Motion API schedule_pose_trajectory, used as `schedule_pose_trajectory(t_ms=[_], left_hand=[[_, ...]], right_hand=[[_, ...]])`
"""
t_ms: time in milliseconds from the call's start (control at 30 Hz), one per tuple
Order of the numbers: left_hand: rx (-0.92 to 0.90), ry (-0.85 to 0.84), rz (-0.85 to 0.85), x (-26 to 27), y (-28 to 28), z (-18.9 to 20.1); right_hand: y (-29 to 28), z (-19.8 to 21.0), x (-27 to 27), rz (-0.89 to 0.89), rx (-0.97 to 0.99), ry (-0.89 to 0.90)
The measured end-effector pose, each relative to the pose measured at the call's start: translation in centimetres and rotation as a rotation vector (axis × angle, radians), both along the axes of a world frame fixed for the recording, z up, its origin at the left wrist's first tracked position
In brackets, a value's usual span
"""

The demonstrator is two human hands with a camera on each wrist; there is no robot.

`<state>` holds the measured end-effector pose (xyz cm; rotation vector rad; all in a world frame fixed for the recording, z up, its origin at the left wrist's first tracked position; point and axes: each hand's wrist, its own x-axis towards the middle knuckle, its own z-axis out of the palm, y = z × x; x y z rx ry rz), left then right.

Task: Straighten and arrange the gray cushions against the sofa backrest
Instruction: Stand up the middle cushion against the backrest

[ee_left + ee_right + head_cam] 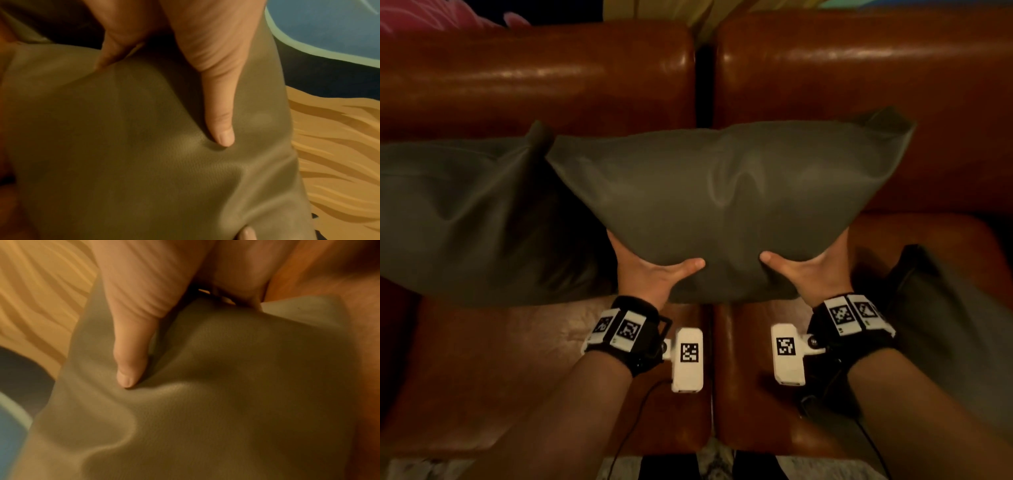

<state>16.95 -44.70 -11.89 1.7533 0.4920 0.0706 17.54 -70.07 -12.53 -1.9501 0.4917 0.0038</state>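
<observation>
**Middle cushion held at its lower edge, ready to be set back**

At the far left, a second gray cushion [458, 212] was seen leaning upright against the sofa backrest [534, 75], its right corner just behind the held one. The middle gray cushion [729, 192] was gripped low on its left side by the left hand [650, 274], thumb pressed into the front face and fingers hidden behind. The right hand [808, 270] was closed likewise on the lower right side. The cushion was spread across the gap between the two back sections. To be placed well, it would probably need to be kept level, pushed back evenly by both hands and seated beside its neighbour without overlap. A third dark shape [941, 329] at the right was too blurred to be identified
</observation>
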Motion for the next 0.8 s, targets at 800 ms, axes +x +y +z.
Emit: schedule_pose_trajectory(t_ms=[800], left_hand=[[0.079,0.271,0.019,3.2,0.8,-0.3]], right_hand=[[0.6,-1.6,3.4,0.003,-0.053,0.143]])
